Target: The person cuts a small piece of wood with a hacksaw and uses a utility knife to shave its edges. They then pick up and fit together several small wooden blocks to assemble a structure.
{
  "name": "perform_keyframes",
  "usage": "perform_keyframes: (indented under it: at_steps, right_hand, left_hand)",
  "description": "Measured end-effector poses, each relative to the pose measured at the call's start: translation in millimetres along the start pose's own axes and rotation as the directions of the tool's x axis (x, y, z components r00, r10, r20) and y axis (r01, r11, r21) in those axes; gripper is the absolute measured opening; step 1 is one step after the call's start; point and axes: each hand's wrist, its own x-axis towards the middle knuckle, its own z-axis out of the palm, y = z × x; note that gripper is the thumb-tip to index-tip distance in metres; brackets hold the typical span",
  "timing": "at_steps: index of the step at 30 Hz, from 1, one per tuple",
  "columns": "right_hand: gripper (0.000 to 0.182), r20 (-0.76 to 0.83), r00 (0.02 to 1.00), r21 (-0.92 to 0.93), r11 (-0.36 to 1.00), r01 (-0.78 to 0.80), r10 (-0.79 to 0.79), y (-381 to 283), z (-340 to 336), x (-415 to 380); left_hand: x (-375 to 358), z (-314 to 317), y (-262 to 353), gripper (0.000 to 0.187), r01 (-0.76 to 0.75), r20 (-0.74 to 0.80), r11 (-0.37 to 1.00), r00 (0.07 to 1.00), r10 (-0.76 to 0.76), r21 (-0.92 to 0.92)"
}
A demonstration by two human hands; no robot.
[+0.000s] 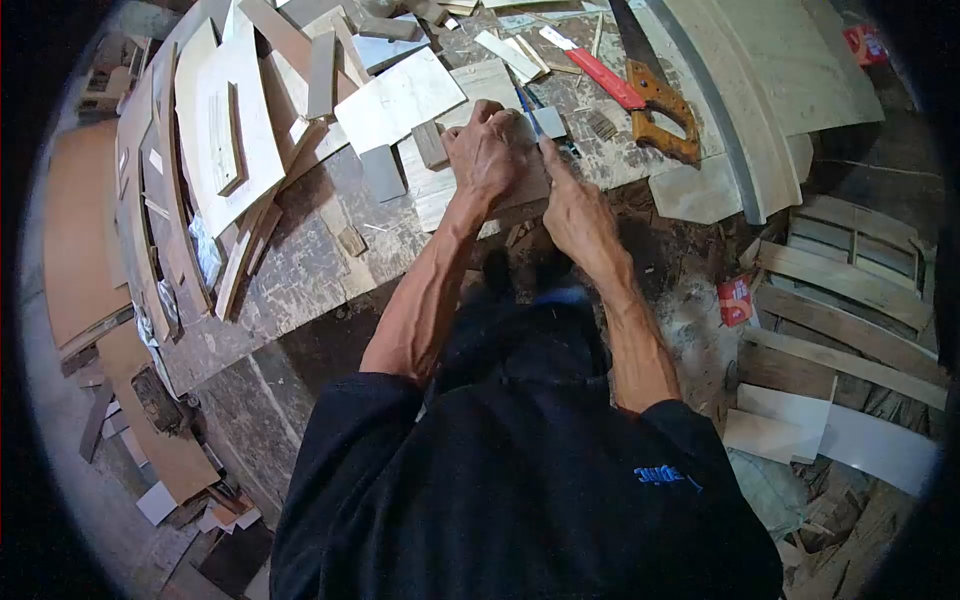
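My left hand [486, 152] is closed with its knuckles up, pressed down over a pale wood board [432, 200] at the bench's near edge. Beside its fingers lies a small brown wood block [430, 146]. My right hand [578, 208] grips a thin, narrow blade-like tool [534, 122], its index finger stretched along the top. The tool points away from me, just right of the left hand. What the left fingers hold, if anything, is hidden under the hand. A small light square piece [549, 122] lies beside the tool.
A handsaw with a wooden handle [664, 112] lies at the right, touching a long red tool [604, 78]. Boards and strips [235, 130] are stacked on the workbench [300, 275] at left. A curved panel [735, 100] overhangs at right. Offcuts [780, 420] crowd the floor.
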Motion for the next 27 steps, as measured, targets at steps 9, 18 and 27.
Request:
perform_keyframes:
  at_steps: [9, 18, 27]
  right_hand:
    - [0.071, -0.042, 0.999, -0.039, 0.999, 0.017, -0.018, 1, 5, -3]
    - [0.072, -0.246, 0.945, 0.03, 0.973, 0.23, -0.216, 20, 28, 0]
    - [0.064, 0.104, 0.98, -0.004, 0.985, -0.172, 0.171, -13, -3, -19]
  left_hand:
    - [-6, 9, -10, 0.041, -0.075, -0.08, 0.997, 0.994, 0.077, 0.034]
    - [0, 0, 1, 0.037, -0.029, -0.016, 0.998, 0.999, 0.03, 0.056]
    - [0, 4, 1, 0.038, -0.012, -0.016, 1.0, 1.0, 0.013, 0.022]
